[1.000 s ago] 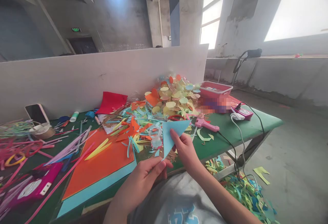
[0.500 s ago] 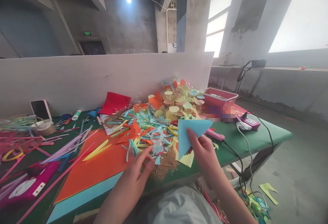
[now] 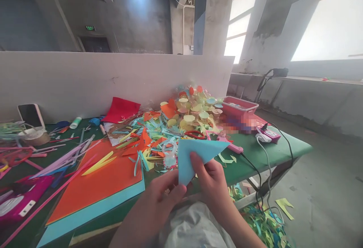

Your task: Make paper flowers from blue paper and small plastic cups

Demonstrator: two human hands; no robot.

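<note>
A light blue paper triangle point(image 3: 188, 157) is held up in front of me, its long edge at the top. My right hand point(image 3: 211, 174) pinches it near the middle, thumb on the near face and fingers behind. At the lower left corner, my left hand point(image 3: 167, 191) closes on the sheet between thumb and fingers. Just behind the paper lies a clear plastic piece with a pinkish rim point(image 3: 170, 159), partly covered by the triangle. Red-handled scissors point(image 3: 195, 134) rest among the scraps beyond it.
Orange paper sheets point(image 3: 85, 181) lie over blue ones at left. Paper scraps point(image 3: 147, 142) and paper-topped plastic cups point(image 3: 195, 113) are heaped behind. A pink glue gun point(image 3: 231, 145), its cord trailing over the table edge, lies right, near a pink basket point(image 3: 241, 106).
My left hand has moved right from beside the clear plastic piece and taken the triangle's lower corner. The paper has come left and lower in view with my right hand.
</note>
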